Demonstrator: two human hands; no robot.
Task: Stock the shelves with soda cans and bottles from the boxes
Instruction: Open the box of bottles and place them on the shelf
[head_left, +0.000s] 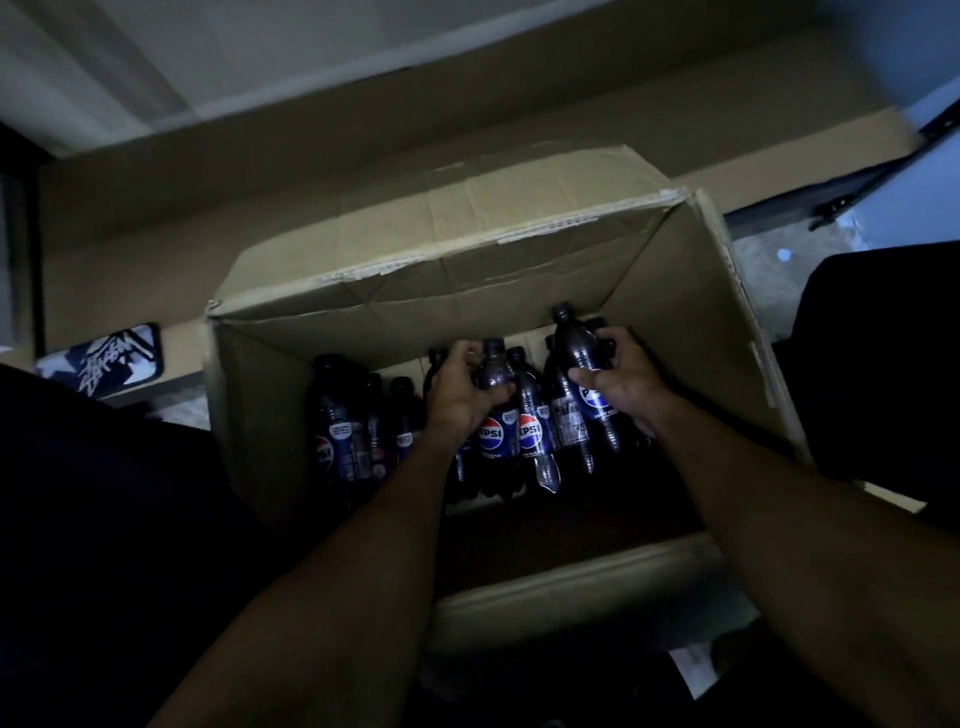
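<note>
You are at the picking step: both hands are down inside the open cardboard box (441, 291), each on a cola bottle. Your left hand (460, 395) curls round the shoulder of the left bottle (496, 371), which stands among its neighbours near the middle of the row; whether it is off the box floor, you cannot tell in this dim light. Your right hand (621, 376) wraps its fingers round the upper body of the right bottle (576, 348), thumb on the near side. That bottle tilts with its cap higher than the others, so it looks partly lifted. The spare bottles (337, 431) stand along the far wall of the box, some just beside your left wrist and one between your two hands.

No shelf shows in this view, so stocking proper has not begun for this pair. The next move likely calls for a straight lift, clear of the neighbouring caps and over the box rim, then a turn towards the shelf. Keep both grips firm: the smooth plastic may slip, and a dragged bottle could topple the ones beside it.
</note>
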